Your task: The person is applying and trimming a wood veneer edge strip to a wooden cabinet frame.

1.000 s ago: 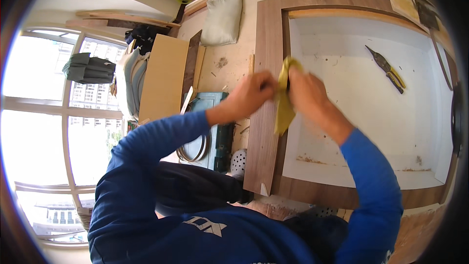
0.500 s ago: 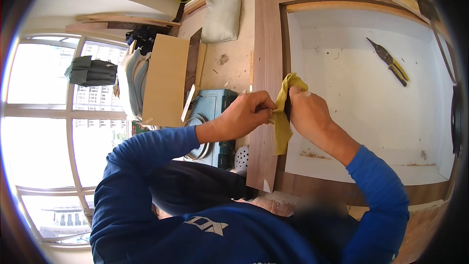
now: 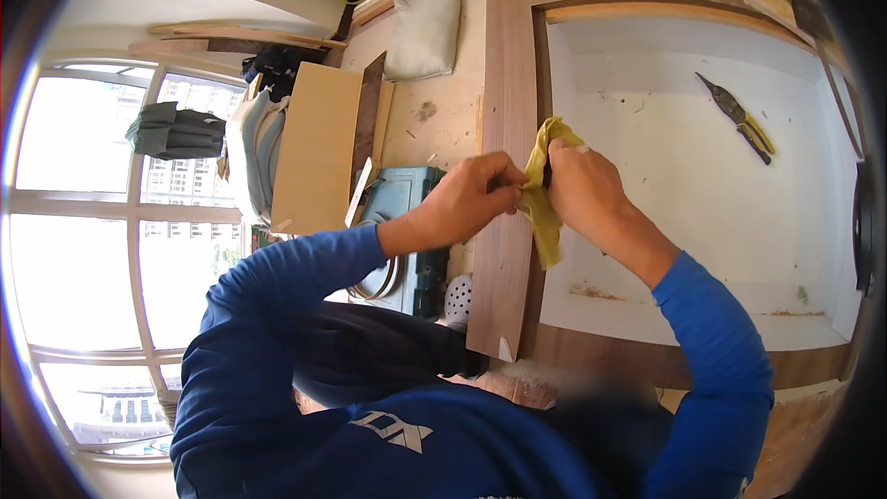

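Between my hands, over the left edge of a wood-grain frame [image 3: 508,83], hangs a crumpled mustard-yellow cloth [image 3: 546,238]. My left hand [image 3: 471,196] pinches it from the left with closed fingers. On the other side my right hand [image 3: 589,187] is wrapped round its upper part, thumb on top. Something dark shows narrowly between the cloth and the right fingers, too little to name. The cloth's lower end dangles loose. Inside the framed white box [image 3: 647,139], snips with black and yellow handles [image 3: 737,118] lie at the upper right.
Left of the frame stands a teal toolbox [image 3: 405,194], with a wooden board [image 3: 319,143] beyond it. A pale cushion-like bag [image 3: 424,28] lies at the far side. My shoe [image 3: 458,300] is near the frame's lower left. Brown debris [image 3: 596,292] sits along the box's near edge.
Both hands and the yellow cloth have shifted slightly away from me. The cloth's dangling end has swung up and to the right. The snips have not moved.
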Demonstrator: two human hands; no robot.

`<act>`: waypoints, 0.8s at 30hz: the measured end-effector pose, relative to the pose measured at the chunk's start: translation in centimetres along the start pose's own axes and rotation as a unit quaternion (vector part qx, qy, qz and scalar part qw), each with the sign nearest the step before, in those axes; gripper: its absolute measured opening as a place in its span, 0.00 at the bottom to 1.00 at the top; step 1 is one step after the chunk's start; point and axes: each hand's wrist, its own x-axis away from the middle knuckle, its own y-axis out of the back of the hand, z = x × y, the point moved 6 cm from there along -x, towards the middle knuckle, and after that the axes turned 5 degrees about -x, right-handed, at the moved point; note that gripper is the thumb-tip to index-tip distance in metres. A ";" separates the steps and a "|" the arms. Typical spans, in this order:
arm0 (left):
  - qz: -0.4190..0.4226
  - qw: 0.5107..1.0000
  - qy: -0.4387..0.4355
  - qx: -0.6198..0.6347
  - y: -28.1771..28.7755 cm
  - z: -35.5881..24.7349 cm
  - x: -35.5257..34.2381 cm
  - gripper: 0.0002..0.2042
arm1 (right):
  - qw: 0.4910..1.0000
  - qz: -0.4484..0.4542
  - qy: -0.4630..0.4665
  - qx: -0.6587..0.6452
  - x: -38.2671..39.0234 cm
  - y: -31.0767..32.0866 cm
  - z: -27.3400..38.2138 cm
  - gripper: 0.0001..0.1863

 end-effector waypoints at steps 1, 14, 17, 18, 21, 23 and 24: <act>-0.017 1.000 -0.010 -0.010 0.7 0.5 -0.4 0.07 | 0.999 0.043 -0.021 -0.001 -0.1 -0.2 0.4 0.07; -0.086 0.990 -0.071 -0.084 2.1 0.4 -8.9 0.06 | 0.999 -0.038 -0.005 0.026 -6.6 1.5 -3.4 0.09; 0.007 0.999 -0.019 -0.033 0.6 1.0 0.4 0.07 | 0.998 0.059 -0.001 -0.003 0.4 -1.0 0.0 0.07; -0.008 0.998 -0.015 -0.056 0.0 0.2 1.8 0.08 | 0.998 0.059 0.000 -0.004 0.3 -0.8 0.1 0.07; -0.071 0.995 -0.060 -0.044 1.2 0.5 -2.1 0.08 | 1.000 0.006 -0.015 0.007 -2.2 0.1 -1.2 0.07; -0.125 0.986 -0.093 -0.065 2.9 0.4 -7.6 0.08 | 0.998 -0.030 -0.041 0.028 -7.9 1.2 -3.5 0.10; -0.149 0.981 -0.102 -0.067 4.1 0.3 -10.0 0.08 | 0.997 0.017 -0.071 0.019 -11.0 2.4 -4.2 0.13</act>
